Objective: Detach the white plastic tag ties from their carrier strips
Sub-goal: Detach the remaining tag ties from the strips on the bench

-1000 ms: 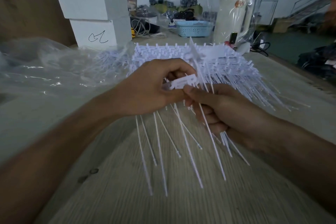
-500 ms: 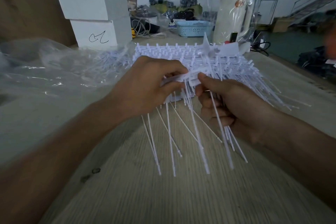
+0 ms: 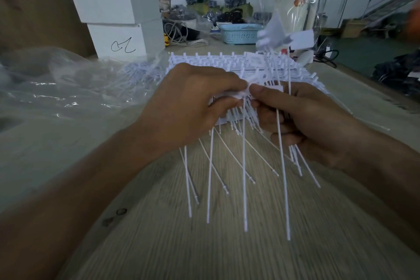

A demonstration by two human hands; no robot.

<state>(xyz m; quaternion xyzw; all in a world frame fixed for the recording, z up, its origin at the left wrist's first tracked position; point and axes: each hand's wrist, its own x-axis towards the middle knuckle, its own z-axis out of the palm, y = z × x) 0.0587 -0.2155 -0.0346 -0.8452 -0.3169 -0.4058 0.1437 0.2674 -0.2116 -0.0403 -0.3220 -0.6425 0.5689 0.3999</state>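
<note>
Two bare hands are pinching a strip of white tag ties above a wooden desk.

We are seeing the left hand (image 3: 193, 107) and right hand (image 3: 302, 120) meeting mid-desk, each grip clamped on the carrier strip (image 3: 241, 95), its tag ties (image 3: 244, 166) hanging toward the near edge. A stack of strips (image 3: 227, 61) is lying behind, white boxes (image 3: 118, 18) at the far-left corner.
</note>
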